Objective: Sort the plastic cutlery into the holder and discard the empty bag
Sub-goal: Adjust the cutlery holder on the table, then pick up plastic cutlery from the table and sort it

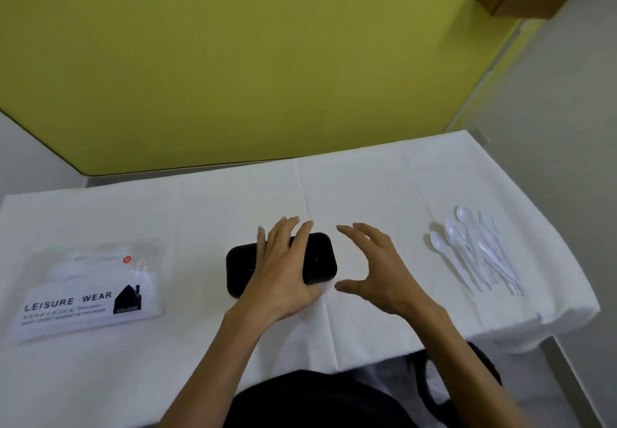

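black holder [317, 257] half hidden, perhaps touched, under left hand [283, 270]

Plain indoor room: white-clothed table [367, 187] against a yellow-green wall [233, 60], grey floor [567, 127]

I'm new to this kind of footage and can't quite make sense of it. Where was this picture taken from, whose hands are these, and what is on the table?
This is a single view from a camera worn on a person's head, looking forward and down at a table with a white cloth. The left hand lies with spread fingers on a black holder in the middle. The right hand hovers open beside it, holding nothing. A pile of clear plastic cutlery lies to the right. At the left lies a clear bag printed "LEISURE WEAR"; its contents are unclear.
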`<state>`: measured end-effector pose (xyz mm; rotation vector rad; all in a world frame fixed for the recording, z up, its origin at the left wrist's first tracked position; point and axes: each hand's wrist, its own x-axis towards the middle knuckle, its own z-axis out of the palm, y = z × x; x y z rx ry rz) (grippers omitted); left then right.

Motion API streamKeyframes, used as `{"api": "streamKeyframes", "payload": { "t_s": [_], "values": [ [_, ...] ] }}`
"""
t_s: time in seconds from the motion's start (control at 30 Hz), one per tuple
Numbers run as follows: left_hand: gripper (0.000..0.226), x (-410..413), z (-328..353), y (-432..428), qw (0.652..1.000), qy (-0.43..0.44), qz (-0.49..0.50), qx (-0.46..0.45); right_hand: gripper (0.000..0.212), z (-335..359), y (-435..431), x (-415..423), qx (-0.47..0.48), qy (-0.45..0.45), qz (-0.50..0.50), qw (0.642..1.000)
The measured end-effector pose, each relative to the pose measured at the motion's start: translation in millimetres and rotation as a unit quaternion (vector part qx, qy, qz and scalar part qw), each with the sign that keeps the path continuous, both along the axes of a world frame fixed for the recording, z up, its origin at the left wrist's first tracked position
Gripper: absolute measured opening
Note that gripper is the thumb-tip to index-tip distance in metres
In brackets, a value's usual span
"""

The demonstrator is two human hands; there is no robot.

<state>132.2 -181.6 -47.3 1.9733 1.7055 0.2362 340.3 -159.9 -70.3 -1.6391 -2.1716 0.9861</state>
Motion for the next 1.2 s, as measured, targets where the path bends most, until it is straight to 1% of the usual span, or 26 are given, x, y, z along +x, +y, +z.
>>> {"api": "streamKeyframes", "payload": {
  "t_s": [0.1,0.17,0.23,0.3,0.37,0.47,0.6,0.67,0.73,0.77,0.83,0.87,0.93,0.97,1.03,1.1,1.2],
  "values": [
    [0.090,56,-2,12,0.997,-0.053,-0.059,0.020,0.085,-7,-2,47,0.008,-0.023,-0.083,0.996],
    [0.078,87,-9,18,0.992,-0.099,-0.074,0.021,0.074,-17,-3,74,0.010,-0.035,-0.133,0.990],
    [0.068,123,-18,24,0.984,-0.155,-0.087,0.000,0.063,-27,-7,108,-0.003,-0.041,-0.183,0.982],
    [0.061,148,-29,28,0.980,-0.179,-0.086,-0.026,0.057,-38,-9,133,-0.023,-0.045,-0.217,0.975],
    [0.055,165,-43,31,0.978,-0.190,-0.067,-0.053,0.056,-51,-9,149,-0.040,-0.062,-0.251,0.965],
    [0.049,187,-64,32,0.970,-0.209,-0.026,-0.120,0.050,-71,-9,167,-0.060,-0.105,-0.291,0.949],
    [0.039,204,-85,30,0.955,-0.230,0.057,-0.179,0.026,-82,-8,175,-0.056,-0.128,-0.285,0.948],
    [0.042,211,-92,29,0.936,-0.263,0.120,-0.203,0.021,-82,-8,177,-0.058,-0.113,-0.257,0.958],
    [0.049,219,-99,30,0.906,-0.311,0.184,-0.221,0.022,-81,-10,179,-0.057,-0.072,-0.218,0.972],
    [0.046,223,-102,32,0.889,-0.339,0.212,-0.225,0.023,-79,-12,178,-0.055,-0.050,-0.197,0.978],
    [0.025,231,-100,38,0.851,-0.399,0.254,-0.228,0.023,-74,-13,180,-0.053,-0.017,-0.162,0.985],
    [0.019,233,-98,42,0.833,-0.428,0.268,-0.228,0.023,-73,-11,180,-0.050,-0.007,-0.159,0.986],
    [0.022,238,-95,51,0.799,-0.473,0.293,-0.226,0.026,-72,-4,188,-0.017,0.003,-0.204,0.979],
    [0.025,239,-95,55,0.786,-0.488,0.305,-0.225,0.029,-72,1,192,0.004,-0.005,-0.242,0.970],
    [0.027,242,-93,62,0.773,-0.494,0.327,-0.226,0.031,-74,12,198,0.014,-0.056,-0.298,0.953],
    [0.027,245,-90,67,0.768,-0.492,0.336,-0.235,0.025,-80,22,202,0.009,-0.114,-0.303,0.946],
    [0.025,246,-89,74,0.762,-0.491,0.341,-0.249,0.017,-82,30,205,0.009,-0.156,-0.305,0.939]
  ]
}}
